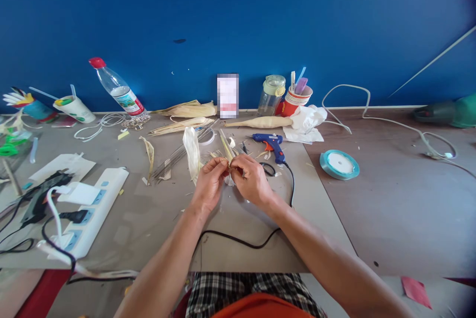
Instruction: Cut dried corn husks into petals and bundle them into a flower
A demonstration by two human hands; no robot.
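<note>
My left hand: thumb and fingertips pinched together on the lower end of the pale strip; left hand at the centre of the frame.
My right hand: right hand just right of centre, fingers curled in and pinching at the same end, close against the left fingertips; the exact grip is hidden.
Pale strip: one, dry and narrow, at the centre of the frame, slanting up and left from between my hands.
Surface: grey tabletop, littered with scraps; brown tabletop adjoining at the right of the frame.
Wall: blue panel, across the whole upper frame, bearing one dark mark.
Centre, beside my hands: white translucent piece and thin wires to the left; blue glue gun to the right, its black cord looping below my wrists.
Along the wall: red-capped bottle, upper left, tilted in view; dry husks; upright phone, screen blurred; clear jar; red cup holding pens; crumpled tissue.
Lower left: white power strip, plugs inserted.
Right: ribbon roll, teal, lying flat on the brown tabletop.
</note>
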